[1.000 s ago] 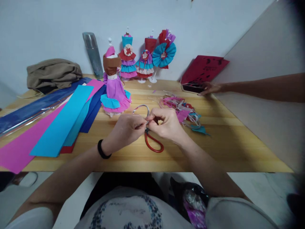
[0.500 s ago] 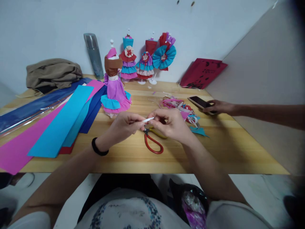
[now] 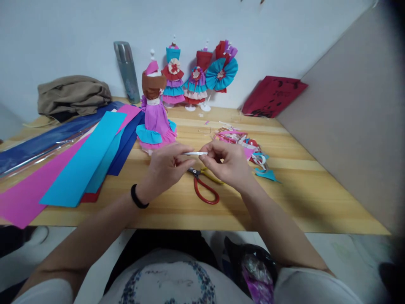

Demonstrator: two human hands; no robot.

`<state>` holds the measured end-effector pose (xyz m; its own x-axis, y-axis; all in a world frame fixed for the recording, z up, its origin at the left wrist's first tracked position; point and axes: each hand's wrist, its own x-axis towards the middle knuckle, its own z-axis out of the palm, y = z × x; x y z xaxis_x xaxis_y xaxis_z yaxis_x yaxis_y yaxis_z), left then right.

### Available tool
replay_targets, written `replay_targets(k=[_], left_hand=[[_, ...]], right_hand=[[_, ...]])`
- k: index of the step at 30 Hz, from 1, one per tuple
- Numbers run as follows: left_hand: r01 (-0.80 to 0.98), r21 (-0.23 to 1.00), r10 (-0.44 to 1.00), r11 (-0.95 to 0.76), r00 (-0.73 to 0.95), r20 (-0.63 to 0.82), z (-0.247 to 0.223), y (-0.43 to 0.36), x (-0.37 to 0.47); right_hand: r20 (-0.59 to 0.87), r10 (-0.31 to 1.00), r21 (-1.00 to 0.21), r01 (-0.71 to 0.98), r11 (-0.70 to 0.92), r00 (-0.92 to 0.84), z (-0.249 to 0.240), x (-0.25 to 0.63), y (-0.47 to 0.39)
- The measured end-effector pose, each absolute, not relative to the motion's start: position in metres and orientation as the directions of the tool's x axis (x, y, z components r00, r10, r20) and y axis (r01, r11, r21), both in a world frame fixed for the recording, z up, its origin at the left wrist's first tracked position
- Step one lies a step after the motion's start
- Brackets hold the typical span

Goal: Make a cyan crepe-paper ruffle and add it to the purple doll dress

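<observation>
A thin white strip (image 3: pixel 195 153) stretches between my two hands above the middle of the table. My left hand (image 3: pixel 167 166), with a black band at the wrist, pinches its left end. Fingertips of my right hand (image 3: pixel 226 162) close on the right end. Just below them lie scissors (image 3: pixel 206 198) with one red and one yellow handle, partly behind my right hand. Behind my left hand stands a small dress form in a purple dress (image 3: pixel 155 118) with blue pieces at the hem and a brown top.
Coloured paper sheets (image 3: pixel 85 160) cover the left side. Paper scraps (image 3: pixel 253 152) lie right of my hands. Decorated dress forms (image 3: pixel 173 82), a grey flask (image 3: pixel 128 74), a brown cloth (image 3: pixel 72 95) and a red bag (image 3: pixel 274 97) are at the back.
The other person's hand and the phone at the right are gone from view. My left hand has shifted its hold, and more of the white strip shows, lying nearly level. The view has shifted slightly.
</observation>
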<state>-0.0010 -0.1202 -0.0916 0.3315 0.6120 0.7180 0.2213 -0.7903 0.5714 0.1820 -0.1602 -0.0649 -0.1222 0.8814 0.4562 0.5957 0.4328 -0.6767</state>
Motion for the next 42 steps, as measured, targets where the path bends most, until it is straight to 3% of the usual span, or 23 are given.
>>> replay_targets(k=[4,7,9,16,21,24,27,33,42], left_hand=[[0.337,0.26,0.367,-0.905,0.306,0.879,-0.094,-0.12,0.002],[0.328,0.195,0.306,-0.924,0.335,0.891,-0.093,-0.119,0.0],[0.299,0.235,0.336,-0.925,0.352,0.874,-0.092,-0.119,-0.001],[0.148,0.545,0.557,-0.825,0.374,0.742,-0.087,-0.119,-0.003],[0.047,0.837,0.772,-0.546,0.417,0.48,-0.086,-0.117,-0.004],[-0.034,0.921,0.825,-0.388,0.432,0.364,-0.083,-0.117,-0.006],[-0.028,0.927,0.837,-0.374,0.421,0.35,-0.081,-0.118,-0.007],[0.14,0.75,0.726,-0.646,0.418,0.546,-0.087,-0.119,-0.002],[0.142,0.8,0.763,-0.584,0.432,0.48,-0.082,-0.122,0.001]], right_hand=[[0.433,0.895,-0.688,0.603,0.404,-0.105,-0.063,0.175,-0.163],[0.428,0.898,-0.692,0.602,0.398,-0.102,-0.063,0.172,-0.164],[0.42,0.901,-0.695,0.6,0.397,-0.109,-0.064,0.172,-0.164],[0.425,0.896,-0.691,0.594,0.411,-0.126,-0.068,0.175,-0.162],[0.414,0.898,-0.688,0.595,0.414,-0.147,-0.067,0.175,-0.161],[0.434,0.89,-0.669,0.611,0.424,-0.143,-0.067,0.176,-0.161],[0.46,0.875,-0.643,0.623,0.445,-0.15,-0.069,0.176,-0.161],[0.514,0.838,-0.579,0.647,0.496,-0.181,-0.07,0.174,-0.162],[0.508,0.842,-0.595,0.633,0.495,-0.181,-0.069,0.175,-0.164]])
